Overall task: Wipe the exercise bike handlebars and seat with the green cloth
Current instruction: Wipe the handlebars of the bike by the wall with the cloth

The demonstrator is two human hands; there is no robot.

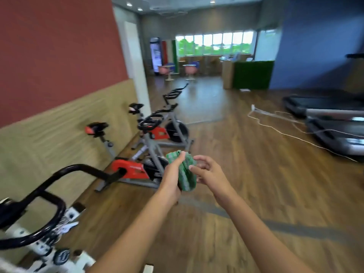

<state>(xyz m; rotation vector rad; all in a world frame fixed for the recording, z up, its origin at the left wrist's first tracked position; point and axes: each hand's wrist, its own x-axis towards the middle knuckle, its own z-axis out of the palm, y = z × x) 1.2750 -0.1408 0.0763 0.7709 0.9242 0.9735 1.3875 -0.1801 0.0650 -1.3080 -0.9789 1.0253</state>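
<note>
My left hand point(171, 177) grips a crumpled green cloth point(187, 174) held out in front of me at mid-frame. My right hand point(208, 171) is just right of it, fingers spread, its thumb touching the cloth's edge. The nearest exercise bike is at the lower left: its black looped handlebars point(39, 194) sit on a white frame point(65, 251), well left of and below both hands. Its seat is out of view.
Two grey-and-red exercise bikes point(145, 154) stand along the left wall, with red-and-black seats point(96, 128). Treadmills point(331, 123) line the right side, and white cables point(285, 125) trail over the wooden floor. A green counter point(253, 74) and stools stand far back.
</note>
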